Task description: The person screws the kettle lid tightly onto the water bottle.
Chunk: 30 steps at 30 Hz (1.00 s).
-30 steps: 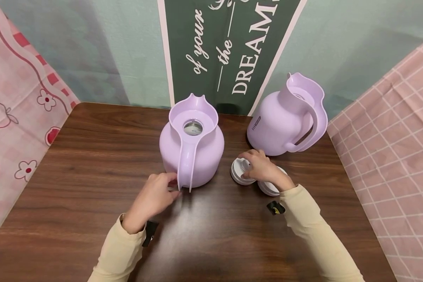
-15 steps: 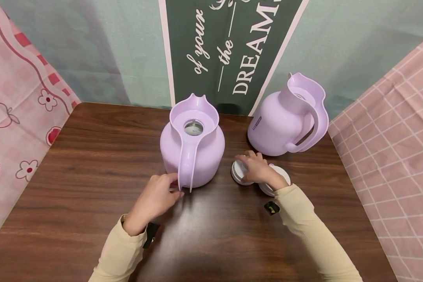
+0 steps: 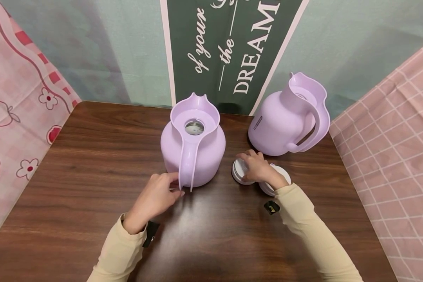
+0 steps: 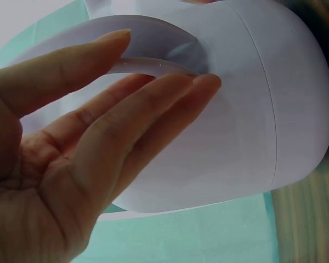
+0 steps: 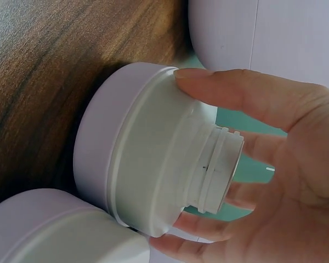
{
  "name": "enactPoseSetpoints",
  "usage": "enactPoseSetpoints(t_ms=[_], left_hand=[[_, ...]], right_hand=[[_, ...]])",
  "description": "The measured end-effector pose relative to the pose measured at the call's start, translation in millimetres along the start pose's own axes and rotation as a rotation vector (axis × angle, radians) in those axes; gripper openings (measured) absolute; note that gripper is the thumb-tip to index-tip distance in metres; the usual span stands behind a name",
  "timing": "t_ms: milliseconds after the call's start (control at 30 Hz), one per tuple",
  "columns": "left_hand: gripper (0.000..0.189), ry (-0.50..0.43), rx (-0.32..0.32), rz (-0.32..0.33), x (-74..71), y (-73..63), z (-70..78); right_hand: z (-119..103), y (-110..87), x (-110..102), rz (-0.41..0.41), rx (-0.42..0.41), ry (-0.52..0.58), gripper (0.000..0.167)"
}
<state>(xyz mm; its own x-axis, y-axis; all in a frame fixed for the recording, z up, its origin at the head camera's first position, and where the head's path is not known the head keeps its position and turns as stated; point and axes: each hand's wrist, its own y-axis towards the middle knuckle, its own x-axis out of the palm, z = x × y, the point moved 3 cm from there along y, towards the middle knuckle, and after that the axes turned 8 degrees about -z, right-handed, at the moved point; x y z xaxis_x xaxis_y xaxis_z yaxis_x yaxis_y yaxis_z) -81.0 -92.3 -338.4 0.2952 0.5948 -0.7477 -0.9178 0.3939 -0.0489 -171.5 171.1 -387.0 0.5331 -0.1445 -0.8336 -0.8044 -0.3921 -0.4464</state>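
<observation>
A light purple thermos jug [image 3: 211,156] stands upright at mid table, its mouth uncovered and its handle [image 3: 188,160] toward me. My left hand [image 3: 155,196] is at the handle's lower end, fingertips close against it. The left wrist view shows those fingers mostly straight, thumb apart. To the right, my right hand [image 3: 259,168] pinches a round stopper lid [image 3: 237,172] by its edges, thumb on one side, fingers on the other. In the right wrist view this lid [image 5: 153,148] has a purple outer cap downward and a white threaded neck toward the palm.
Beside the held lid lies a second lid [image 3: 282,174], partly hidden under the right wrist. A second purple thermos jug [image 3: 278,125] stands at the back right, its handle toward the right front. Cloth-covered walls edge the wooden table [image 3: 102,156] behind and at both sides.
My right hand has shifted slightly on the lid, and more of the second lid shows beside the wrist. The left hand and both jugs stay where they were.
</observation>
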Motion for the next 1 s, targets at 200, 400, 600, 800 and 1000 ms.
enactPoseSetpoints(t_ms=[200,400,600,800,1000], left_hand=[[0.014,-0.001,0.012,0.001,-0.4,0.1,-0.3],[0.013,0.001,0.019,-0.002,-1.0,0.3,-0.3],[0.013,0.000,0.022,-0.004,-1.3,0.5,-0.1],[0.012,0.011,0.019,-0.016,-0.9,1.1,0.2],[0.013,0.018,0.021,-0.015,-0.8,2.1,-0.9]], right_hand=[[-0.1,-2.0,-1.2,0.021,-0.022,0.000,0.074],[2.3,-1.5,-3.0,0.055,-0.031,-0.002,0.074],[3.5,-2.6,-9.4,0.102,-0.066,0.031,0.073],[7.6,-4.3,-14.5,0.126,-0.084,0.048,0.070],[2.4,-11.6,-24.2,0.146,-0.139,0.071,0.070]])
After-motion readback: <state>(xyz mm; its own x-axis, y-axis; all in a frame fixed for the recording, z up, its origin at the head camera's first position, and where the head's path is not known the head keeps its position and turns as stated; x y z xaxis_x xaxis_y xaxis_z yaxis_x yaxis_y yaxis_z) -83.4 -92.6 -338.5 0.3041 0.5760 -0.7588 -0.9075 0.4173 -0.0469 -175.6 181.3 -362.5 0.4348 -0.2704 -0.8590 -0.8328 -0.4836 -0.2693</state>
